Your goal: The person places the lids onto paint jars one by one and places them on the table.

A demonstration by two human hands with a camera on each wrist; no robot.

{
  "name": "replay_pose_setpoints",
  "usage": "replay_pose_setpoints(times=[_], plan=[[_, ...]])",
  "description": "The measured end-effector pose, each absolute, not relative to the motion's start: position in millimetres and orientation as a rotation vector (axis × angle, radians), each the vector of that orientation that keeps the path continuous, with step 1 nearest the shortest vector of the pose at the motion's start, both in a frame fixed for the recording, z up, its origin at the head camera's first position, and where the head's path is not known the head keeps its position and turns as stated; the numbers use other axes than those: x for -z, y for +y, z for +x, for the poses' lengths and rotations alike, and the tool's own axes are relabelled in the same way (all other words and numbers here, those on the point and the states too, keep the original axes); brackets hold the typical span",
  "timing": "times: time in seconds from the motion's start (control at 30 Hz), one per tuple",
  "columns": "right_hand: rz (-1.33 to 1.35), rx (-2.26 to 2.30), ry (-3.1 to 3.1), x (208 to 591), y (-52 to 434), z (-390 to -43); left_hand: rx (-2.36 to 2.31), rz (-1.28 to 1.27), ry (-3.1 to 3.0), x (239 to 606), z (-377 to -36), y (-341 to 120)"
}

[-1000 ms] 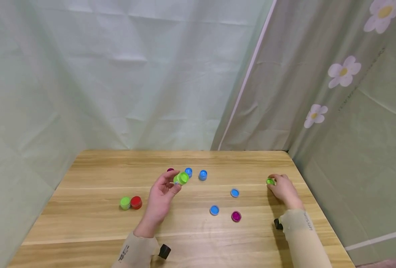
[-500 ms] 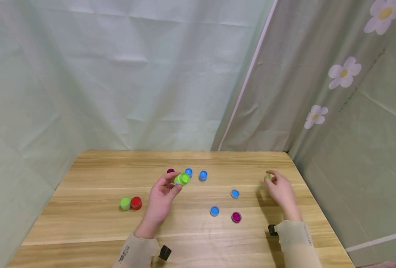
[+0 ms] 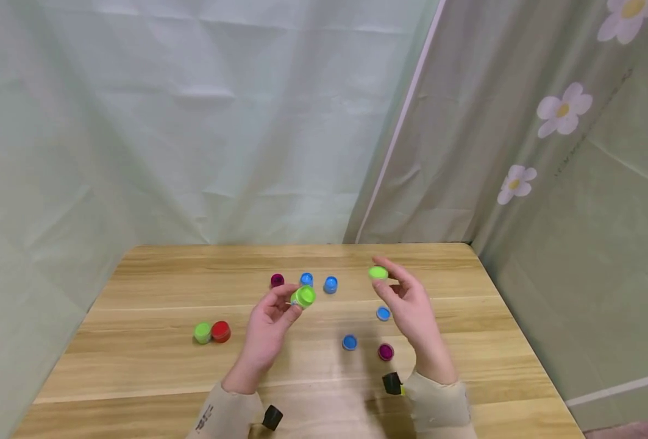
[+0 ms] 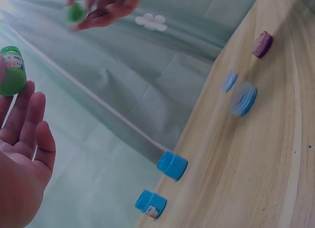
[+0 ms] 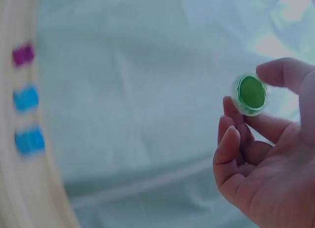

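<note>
A green jar [image 3: 303,296] is being pinched at its side wall by the left hand [image 3: 267,329], mid-frame above the table [image 3: 137,366]. A green lid [image 3: 378,272] is being held by thumb + fingertips of the right hand [image 3: 411,311], just right of centre. Both are judged light, stiff, smooth plastic, prob. slippery; the lid is best gripped at the rim, the jar round its wall.

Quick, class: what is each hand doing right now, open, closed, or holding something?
Left hand: pinches a small green jar, raised off the table.
Right hand: pinches a green lid at its fingertips, also raised.
</note>
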State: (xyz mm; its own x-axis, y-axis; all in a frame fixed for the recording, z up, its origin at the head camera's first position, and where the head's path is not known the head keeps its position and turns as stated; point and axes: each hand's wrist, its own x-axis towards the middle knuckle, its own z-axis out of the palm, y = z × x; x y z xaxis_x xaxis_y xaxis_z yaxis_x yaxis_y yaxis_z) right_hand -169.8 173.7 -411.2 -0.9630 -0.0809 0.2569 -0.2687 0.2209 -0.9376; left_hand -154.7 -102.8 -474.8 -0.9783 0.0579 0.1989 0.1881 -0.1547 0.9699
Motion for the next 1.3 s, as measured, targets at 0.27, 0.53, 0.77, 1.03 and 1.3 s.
replay_pose_setpoints(times=[0.27, 0.53, 0.77, 1.03, 1.3], plan=[[0.572, -1.809, -2.342, 407.9, 148.8, -154.9, 2.331, -0.311, -1.990, 476.7, -150.6, -98.6], [0.586, -1.796, -2.328, 405.1, 148.3, -150.5, 2.339, -0.326, -1.992, 476.9, -149.1, -99.2], [0.746, -1.540, -2.396, 404.9, 145.4, -147.4, 2.300, -0.391, -1.994, 477.5, -148.4, -96.8], [0.886, -1.304, -2.362, 403.8, 138.6, -142.8, 2.301, -0.467, -1.993, 476.9, -146.3, -93.1], [0.971, -1.135, -2.353, 402.7, 132.4, -141.6, 2.285, -0.447, -2.041, 476.1, -145.2, -89.4]])
